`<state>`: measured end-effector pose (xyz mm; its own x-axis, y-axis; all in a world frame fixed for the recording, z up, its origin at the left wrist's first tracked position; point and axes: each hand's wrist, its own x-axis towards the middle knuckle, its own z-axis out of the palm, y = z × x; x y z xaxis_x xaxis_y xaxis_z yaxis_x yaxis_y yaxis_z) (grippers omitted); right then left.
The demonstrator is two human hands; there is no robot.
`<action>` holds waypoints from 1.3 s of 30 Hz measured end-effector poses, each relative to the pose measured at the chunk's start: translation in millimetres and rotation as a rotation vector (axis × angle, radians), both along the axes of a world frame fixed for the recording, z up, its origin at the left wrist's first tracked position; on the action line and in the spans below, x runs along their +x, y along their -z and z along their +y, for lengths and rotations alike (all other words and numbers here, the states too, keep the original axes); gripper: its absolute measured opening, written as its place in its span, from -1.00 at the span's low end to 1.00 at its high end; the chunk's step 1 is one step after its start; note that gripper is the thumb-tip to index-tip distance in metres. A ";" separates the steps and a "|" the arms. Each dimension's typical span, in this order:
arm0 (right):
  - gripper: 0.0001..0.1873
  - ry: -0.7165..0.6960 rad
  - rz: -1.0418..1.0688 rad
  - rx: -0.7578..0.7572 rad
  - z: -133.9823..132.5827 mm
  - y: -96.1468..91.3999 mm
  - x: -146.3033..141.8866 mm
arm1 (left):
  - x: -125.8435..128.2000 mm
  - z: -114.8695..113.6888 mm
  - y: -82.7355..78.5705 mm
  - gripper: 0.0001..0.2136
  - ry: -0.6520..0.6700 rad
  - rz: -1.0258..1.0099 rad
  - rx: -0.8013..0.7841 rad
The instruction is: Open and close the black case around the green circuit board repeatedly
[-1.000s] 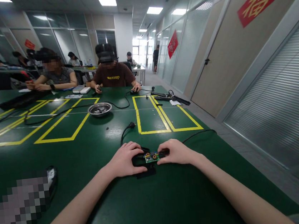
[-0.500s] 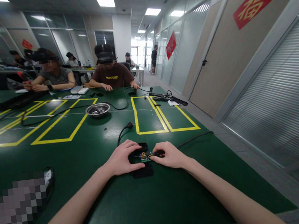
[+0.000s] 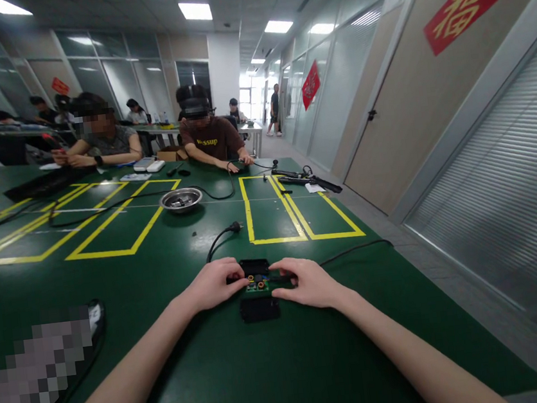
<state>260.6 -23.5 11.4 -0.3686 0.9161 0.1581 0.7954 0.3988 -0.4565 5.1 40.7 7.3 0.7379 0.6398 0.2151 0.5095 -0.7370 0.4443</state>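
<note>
A small green circuit board (image 3: 257, 286) with copper-coloured coils lies on the table between my hands. My left hand (image 3: 216, 284) is closed, its thumb and fingertips pinching the board's left end. At the other end my right hand (image 3: 304, 281) has thumb and forefinger spread apart, close to a black cable (image 3: 283, 279) that meets the board there. Just beyond the board is a black plastic case half (image 3: 254, 266). A second black case half (image 3: 260, 309) lies on the near side. The right hand's curled fingers are partly hidden.
A black power plug (image 3: 236, 227) on a cord lies beyond my left hand. Farther off are a metal bowl (image 3: 181, 200) with small parts, yellow tape outlines (image 3: 277, 240) and black tools (image 3: 309, 179). A co-worker (image 3: 210, 137) sits across the green table (image 3: 278, 375).
My left hand has gone from spread fingers to a pinch at the board's left end. My right hand has let go of the board's right end and spread its thumb and forefinger.
</note>
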 end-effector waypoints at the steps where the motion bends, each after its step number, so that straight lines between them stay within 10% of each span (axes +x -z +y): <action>1: -0.51 -0.011 0.011 -0.004 -0.7 -0.4 1.1 | -0.2 0.4 0.0 -0.76 -0.001 0.002 -0.003; 13: -0.80 -0.042 -0.030 -0.050 12.0 -1.2 31.5 | -7.2 5.2 -7.6 -0.70 -0.080 -0.070 -0.411; 39: -0.45 -0.153 0.397 -0.038 1.9 -20.1 34.2 | -27.1 5.0 -28.4 -0.73 0.099 -0.366 -1.057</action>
<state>294.9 -21.6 31.5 -0.4176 0.8636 0.2826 0.4880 0.4755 -0.7320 -22.0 45.7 35.7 0.7994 0.5711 -0.1866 0.1796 0.0692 0.9813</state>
